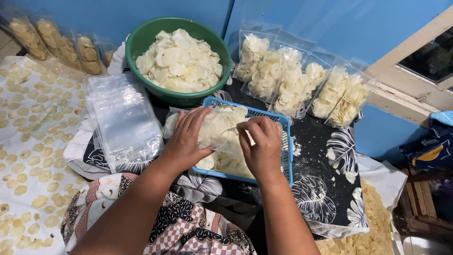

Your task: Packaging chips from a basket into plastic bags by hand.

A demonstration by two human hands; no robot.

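My left hand (186,137) and my right hand (260,141) both grip a clear plastic bag (222,134) partly filled with pale white chips, held over a blue plastic basket (285,141) that holds more chips. My right hand pinches the bag's upper edge; my left hand cups its left side. Behind the basket stands a green bowl (141,42) heaped with white chips (179,61).
A stack of empty clear bags (122,115) lies left of the basket. Several filled bags of white chips (292,82) lean on the blue wall at right; darker filled bags (52,40) stand at top left. Loose chips cover a sheet (23,141) on the left.
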